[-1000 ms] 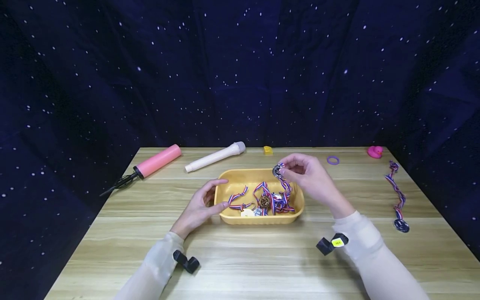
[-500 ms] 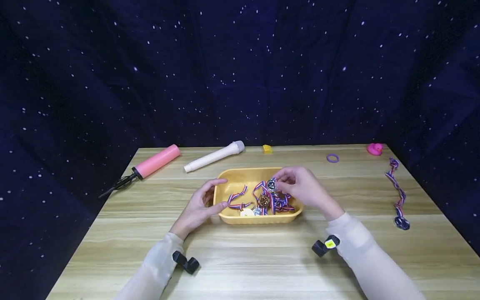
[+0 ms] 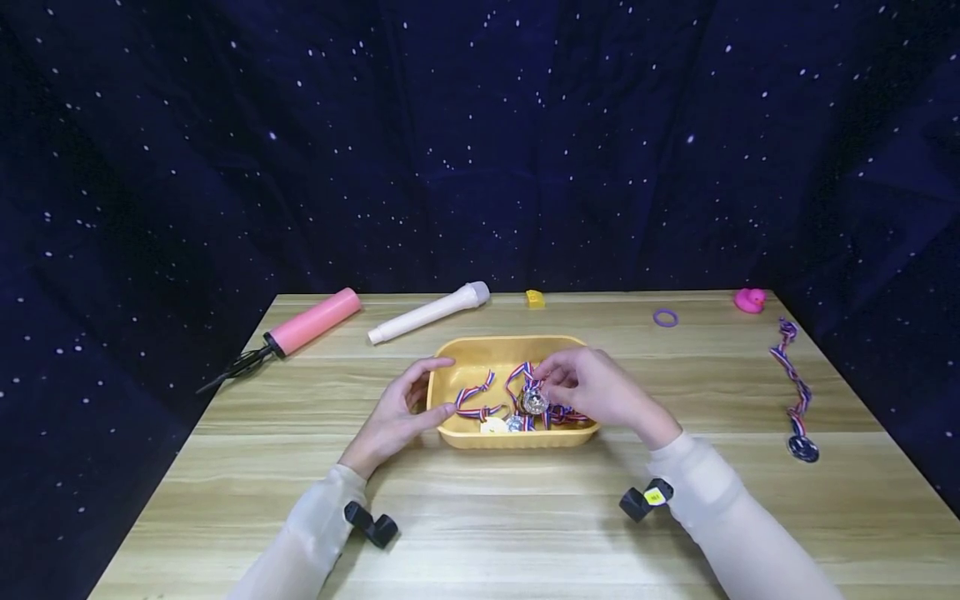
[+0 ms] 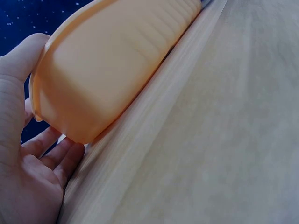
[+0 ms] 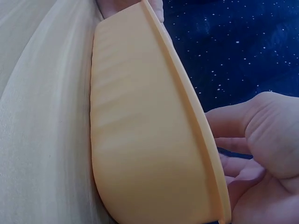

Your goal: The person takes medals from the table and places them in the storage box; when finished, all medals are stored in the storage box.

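Right hand: your right hand point(image 3: 592, 387) is over the right half of the yellow tray point(image 3: 480, 350), fingertips pinching a silver medal point(image 3: 534, 402) low inside it, just above the other medals.
Left hand: your left hand point(image 3: 397, 412) cups the tray's left end, thumb on the rim and fingers curled round the outside wall; the left wrist view shows the fingers point(image 4: 56, 158) tucked against the tray's lower corner.
Tray: it sits on the wooden surface point(image 3: 525, 517) near the middle, between your two hands, flat on its base.
Tray contents: a tangle of red, white and blue ribbons point(image 3: 480, 400) with several medals among them; how many, you cannot tell.
Right wrist view: only the tray's outer wall point(image 5: 140, 140) and your palm point(image 5: 261, 154) above the rim show; the medal is hidden there.
Far edge: a pink pump point(image 3: 311, 323), a cream toy microphone point(image 3: 427, 313), a small yellow block point(image 3: 535, 299), a purple ring point(image 3: 664, 317) and a pink duck point(image 3: 749, 300).
Right side: one more medal with its ribbon point(image 3: 795, 392) lies stretched out, well apart from the tray.
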Action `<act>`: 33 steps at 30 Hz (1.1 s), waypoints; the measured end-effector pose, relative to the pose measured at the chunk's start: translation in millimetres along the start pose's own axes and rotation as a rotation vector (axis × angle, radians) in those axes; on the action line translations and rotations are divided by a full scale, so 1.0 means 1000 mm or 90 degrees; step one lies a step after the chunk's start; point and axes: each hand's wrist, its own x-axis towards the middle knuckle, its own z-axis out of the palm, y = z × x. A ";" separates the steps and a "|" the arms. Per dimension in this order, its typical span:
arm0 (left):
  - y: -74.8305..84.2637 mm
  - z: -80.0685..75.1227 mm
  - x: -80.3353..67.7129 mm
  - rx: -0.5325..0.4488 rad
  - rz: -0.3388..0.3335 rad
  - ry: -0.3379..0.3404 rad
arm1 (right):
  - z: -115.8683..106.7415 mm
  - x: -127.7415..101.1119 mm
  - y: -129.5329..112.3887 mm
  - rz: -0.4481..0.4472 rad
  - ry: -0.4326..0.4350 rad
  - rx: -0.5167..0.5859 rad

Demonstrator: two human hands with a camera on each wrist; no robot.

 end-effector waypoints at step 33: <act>0.001 0.001 0.000 0.009 0.005 0.006 | -0.084 -0.057 -0.006 -0.050 0.257 0.106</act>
